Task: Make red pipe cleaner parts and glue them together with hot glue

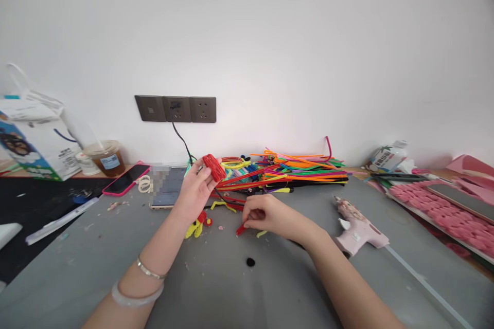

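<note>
My left hand [196, 190] is raised over the mat, its fingers closed on a red bundle of pipe cleaners [213, 168]. Lower down, my right hand [264, 213] pinches a short red piece of pipe cleaner [241, 229] close to the mat's surface. Under my left wrist lies a yellow and red pipe-cleaner figure [199, 225], partly hidden by the hand. A small black round pad [250, 262] rests on the mat in front of my right hand. Yellow pipe-cleaner scraps [224, 207] lie between the hands.
A pile of coloured pipe cleaners [301, 170] lies along the wall. To the right is a pink glue gun [360, 229] with its glue stick, near a pink knobbly keyboard-like object [443, 211]. On the left are a tablet [166, 187], a phone [126, 180] and a drink cup [106, 157].
</note>
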### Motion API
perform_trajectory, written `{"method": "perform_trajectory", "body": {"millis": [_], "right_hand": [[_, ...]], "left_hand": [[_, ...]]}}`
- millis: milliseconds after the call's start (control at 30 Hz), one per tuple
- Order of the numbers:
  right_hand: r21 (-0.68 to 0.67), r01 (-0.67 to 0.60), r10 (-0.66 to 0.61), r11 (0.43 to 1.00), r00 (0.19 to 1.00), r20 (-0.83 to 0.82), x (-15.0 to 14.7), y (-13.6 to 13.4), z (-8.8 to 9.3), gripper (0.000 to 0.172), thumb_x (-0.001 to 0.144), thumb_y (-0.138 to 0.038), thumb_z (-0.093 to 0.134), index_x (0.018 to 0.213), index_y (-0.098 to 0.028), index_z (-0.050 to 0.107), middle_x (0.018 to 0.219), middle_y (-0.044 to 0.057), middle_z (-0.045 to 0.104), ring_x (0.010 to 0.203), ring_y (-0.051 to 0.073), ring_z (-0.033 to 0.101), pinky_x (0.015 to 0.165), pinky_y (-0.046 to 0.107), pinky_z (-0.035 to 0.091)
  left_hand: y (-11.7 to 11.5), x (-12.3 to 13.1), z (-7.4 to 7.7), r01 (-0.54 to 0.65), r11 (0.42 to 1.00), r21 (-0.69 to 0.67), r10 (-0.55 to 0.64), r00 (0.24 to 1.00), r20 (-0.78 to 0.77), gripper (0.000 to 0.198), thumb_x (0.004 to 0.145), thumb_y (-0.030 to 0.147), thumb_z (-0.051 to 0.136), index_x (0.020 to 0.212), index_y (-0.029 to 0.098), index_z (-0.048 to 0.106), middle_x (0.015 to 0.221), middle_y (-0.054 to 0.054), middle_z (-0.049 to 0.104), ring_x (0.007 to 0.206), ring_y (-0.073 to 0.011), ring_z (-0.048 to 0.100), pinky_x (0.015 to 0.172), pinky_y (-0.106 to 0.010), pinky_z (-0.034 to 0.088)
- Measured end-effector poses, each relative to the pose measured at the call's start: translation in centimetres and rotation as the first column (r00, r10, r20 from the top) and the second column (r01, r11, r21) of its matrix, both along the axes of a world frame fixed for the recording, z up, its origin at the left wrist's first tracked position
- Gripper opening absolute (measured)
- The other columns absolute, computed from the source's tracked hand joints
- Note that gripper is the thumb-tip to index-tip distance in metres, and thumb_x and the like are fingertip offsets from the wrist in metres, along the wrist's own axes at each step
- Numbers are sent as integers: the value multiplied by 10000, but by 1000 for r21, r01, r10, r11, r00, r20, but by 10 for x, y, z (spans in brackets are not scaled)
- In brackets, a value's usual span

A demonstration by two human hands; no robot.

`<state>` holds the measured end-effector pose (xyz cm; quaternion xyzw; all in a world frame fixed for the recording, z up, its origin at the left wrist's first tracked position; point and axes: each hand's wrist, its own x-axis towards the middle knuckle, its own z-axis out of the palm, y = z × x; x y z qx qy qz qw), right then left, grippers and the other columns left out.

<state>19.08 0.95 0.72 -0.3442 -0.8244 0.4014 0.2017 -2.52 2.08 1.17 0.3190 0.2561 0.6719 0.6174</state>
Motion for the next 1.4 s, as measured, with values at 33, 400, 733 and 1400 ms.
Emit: {"method": "perform_trajectory", "body": {"millis": [33, 400, 733, 1400], "right_hand": [[20, -6, 5, 1000, 999, 53, -1, 0, -2, 87, 765, -112, 662, 729, -187, 687, 742, -8, 574, 615, 109, 503, 556, 222, 383], [187, 15, -55, 982, 976, 211, -6, -1, -12, 136, 741, -64, 636, 718, -194, 668, 811, -4, 614, 620, 99, 512, 564, 221, 355], [-394, 204, -331, 896, 899, -287, 16, 9, 14, 365, 744, -512, 735, 760, -178, 590, 642, -30, 552, 543, 88, 398, 514, 230, 295], [-281, 354, -450, 892, 753, -480, -8, 1, 10, 413, 698, -549, 765, 669, -189, 566, 617, -34, 522, 541, 100, 410, 520, 255, 335]], "left_hand": [[0, 0, 0, -6, 1000, -3, 6, 1000, -11, 320, 763, 156, 754, 1051, 187, 617, 1129, -91, 755, 941, -179, 724, 871, -296, 565], [-1, 6, -7, 26, 999, 34, -21, 992, -128, 383, 742, 227, 792, 1071, 201, 598, 1093, -64, 741, 987, -189, 701, 828, -285, 542], [-7, 14, -10, 44, 998, -40, -55, 944, -327, 399, 710, 275, 829, 1048, 203, 628, 1026, -43, 728, 926, -183, 692, 825, -308, 535], [-12, 23, -12, 216, 971, -103, -239, 907, -347, 349, 702, 232, 839, 1004, 184, 669, 1032, -80, 750, 930, -202, 699, 774, -293, 549]]}}
